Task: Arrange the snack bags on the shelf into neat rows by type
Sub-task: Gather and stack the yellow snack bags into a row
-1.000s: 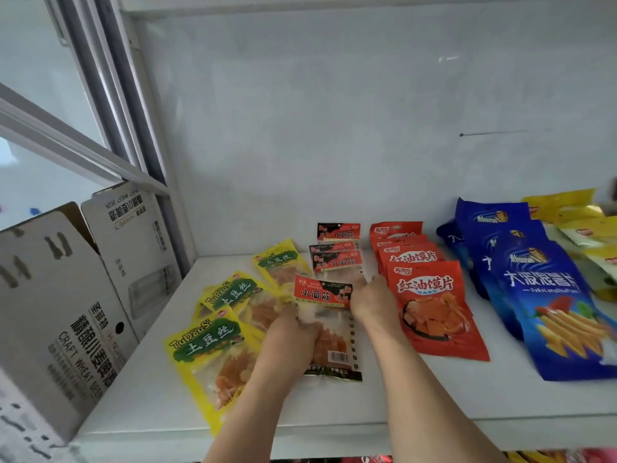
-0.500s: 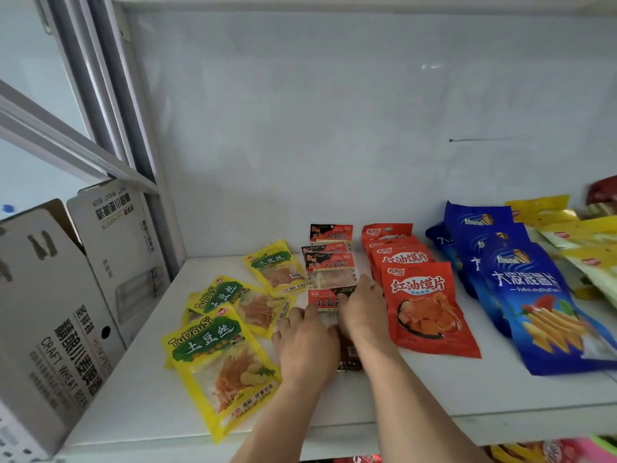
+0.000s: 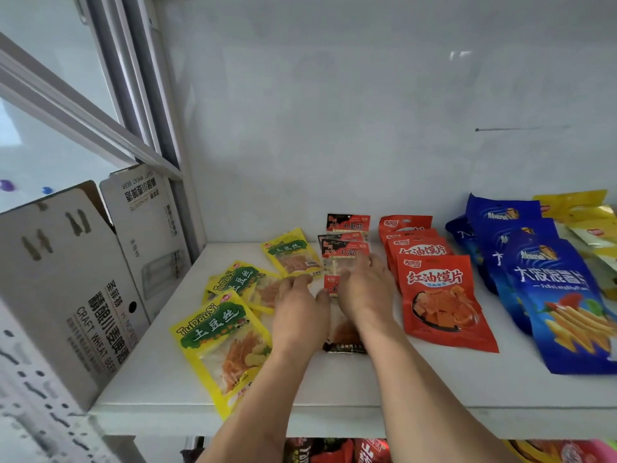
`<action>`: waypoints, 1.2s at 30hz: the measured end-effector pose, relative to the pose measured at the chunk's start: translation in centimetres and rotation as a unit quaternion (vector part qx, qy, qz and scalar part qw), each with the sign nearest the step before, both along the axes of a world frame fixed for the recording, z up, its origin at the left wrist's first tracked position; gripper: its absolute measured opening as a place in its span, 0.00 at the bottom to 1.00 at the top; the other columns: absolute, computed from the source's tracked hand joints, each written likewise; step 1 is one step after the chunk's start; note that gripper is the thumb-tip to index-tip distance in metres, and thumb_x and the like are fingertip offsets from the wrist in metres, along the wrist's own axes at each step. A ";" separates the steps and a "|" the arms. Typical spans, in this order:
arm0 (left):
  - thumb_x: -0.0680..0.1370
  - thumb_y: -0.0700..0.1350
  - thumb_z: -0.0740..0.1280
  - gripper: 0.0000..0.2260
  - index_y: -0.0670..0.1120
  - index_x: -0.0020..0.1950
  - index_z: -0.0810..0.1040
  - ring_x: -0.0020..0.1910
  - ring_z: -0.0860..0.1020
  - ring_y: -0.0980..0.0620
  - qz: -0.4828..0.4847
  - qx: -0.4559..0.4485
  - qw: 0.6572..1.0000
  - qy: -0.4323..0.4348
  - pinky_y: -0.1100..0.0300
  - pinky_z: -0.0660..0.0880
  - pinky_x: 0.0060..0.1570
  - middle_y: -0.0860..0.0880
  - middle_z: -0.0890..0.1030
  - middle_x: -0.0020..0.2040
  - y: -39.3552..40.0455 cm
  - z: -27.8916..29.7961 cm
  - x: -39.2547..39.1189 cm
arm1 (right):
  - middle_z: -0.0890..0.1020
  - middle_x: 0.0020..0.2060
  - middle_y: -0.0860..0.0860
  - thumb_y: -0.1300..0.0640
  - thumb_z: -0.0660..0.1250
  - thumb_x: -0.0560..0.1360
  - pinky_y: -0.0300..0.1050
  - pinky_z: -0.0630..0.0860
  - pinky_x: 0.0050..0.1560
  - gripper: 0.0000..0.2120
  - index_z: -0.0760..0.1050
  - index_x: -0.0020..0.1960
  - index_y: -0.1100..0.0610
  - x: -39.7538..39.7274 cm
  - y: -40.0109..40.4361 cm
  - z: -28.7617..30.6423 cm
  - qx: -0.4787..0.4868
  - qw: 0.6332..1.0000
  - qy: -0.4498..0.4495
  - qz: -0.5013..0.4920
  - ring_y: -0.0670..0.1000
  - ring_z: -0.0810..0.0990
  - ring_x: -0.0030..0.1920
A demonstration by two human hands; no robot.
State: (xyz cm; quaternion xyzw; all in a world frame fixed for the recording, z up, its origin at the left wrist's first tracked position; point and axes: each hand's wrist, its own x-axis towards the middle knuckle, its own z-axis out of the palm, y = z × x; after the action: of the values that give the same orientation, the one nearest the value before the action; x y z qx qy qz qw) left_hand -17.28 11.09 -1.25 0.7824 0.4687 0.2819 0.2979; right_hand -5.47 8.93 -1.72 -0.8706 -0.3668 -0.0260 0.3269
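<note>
Hands lie flat on the near red-and-black packet (image 3: 344, 335) in the middle row of the shelf (image 3: 334, 389), left hand (image 3: 298, 315) and right hand (image 3: 365, 290) side by side, fingers straight and pressing, gripping nothing. Light, soft and slick, the packet would likely slide easily; its side edges look best to take. It sits between yellow bags (image 3: 223, 342) left and red bags (image 3: 440, 299) right.
</note>
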 end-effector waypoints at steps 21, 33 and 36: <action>0.71 0.72 0.66 0.40 0.45 0.72 0.67 0.70 0.68 0.42 0.041 -0.028 0.954 0.295 0.49 0.66 0.66 0.44 0.72 0.70 16.7 0.6 -6.7 | 0.79 0.63 0.58 0.52 0.56 0.78 0.50 0.76 0.57 0.18 0.74 0.64 0.57 -3.3 13.5 1.9 -0.167 0.974 0.082 0.128 0.59 0.78 0.60; 0.72 0.68 0.68 0.35 0.46 0.70 0.70 0.68 0.71 0.41 0.060 0.001 0.947 0.315 0.49 0.71 0.62 0.45 0.72 0.69 20.8 0.2 -7.0 | 0.69 0.70 0.57 0.49 0.60 0.78 0.55 0.66 0.67 0.24 0.63 0.71 0.57 -3.6 15.9 0.3 -0.199 0.976 0.081 0.034 0.61 0.65 0.70; 0.72 0.67 0.68 0.36 0.45 0.70 0.69 0.67 0.71 0.42 0.085 0.012 0.950 0.299 0.50 0.72 0.61 0.44 0.73 0.69 21.1 0.3 -7.2 | 0.71 0.69 0.56 0.46 0.64 0.76 0.54 0.67 0.65 0.27 0.65 0.71 0.56 -3.5 16.1 0.1 -0.174 0.982 0.072 0.022 0.59 0.67 0.69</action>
State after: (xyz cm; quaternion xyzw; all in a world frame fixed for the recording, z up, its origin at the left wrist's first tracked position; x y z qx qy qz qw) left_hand -24.44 32.15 -1.00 0.7916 0.5975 0.0647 0.1101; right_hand -8.97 25.06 -1.59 -0.9056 -0.3599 0.1079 0.1966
